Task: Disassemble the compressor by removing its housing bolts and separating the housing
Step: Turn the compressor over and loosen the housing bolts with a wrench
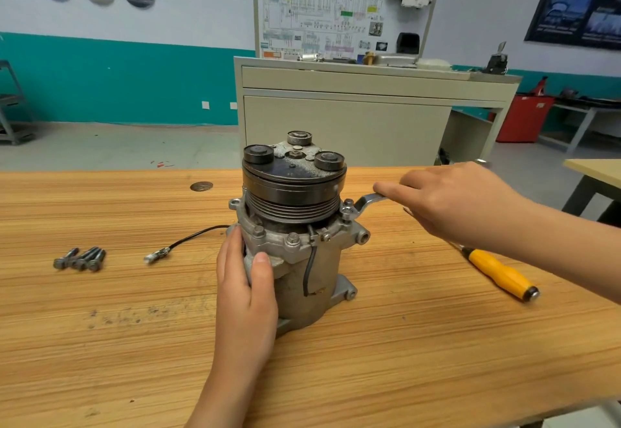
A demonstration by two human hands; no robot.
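Head view. The compressor (295, 226) stands upright near the middle of the worktop (403, 360), pulley uppermost, housing not separated.

Progress: a cluster of loose bolts (80, 259) lies well to the left of the unit, which suggests that part of the bolt removal is done. At least two flange bolts (293, 238) are seated on the near side, and a wrench (361, 205) is engaged on a further one at the right of the flange. Judgement: the task is partway through. The remaining bolts must come out before the housing can be parted.

Hands: the left hand (247, 276) grips the housing's left side – thumb on the front face, fingers wrapped behind – bracing it. The right hand (460, 199) is closed round the wrench handle.

A yellow-handled screwdriver (500, 274) lies on the worktop to the right, untouched.
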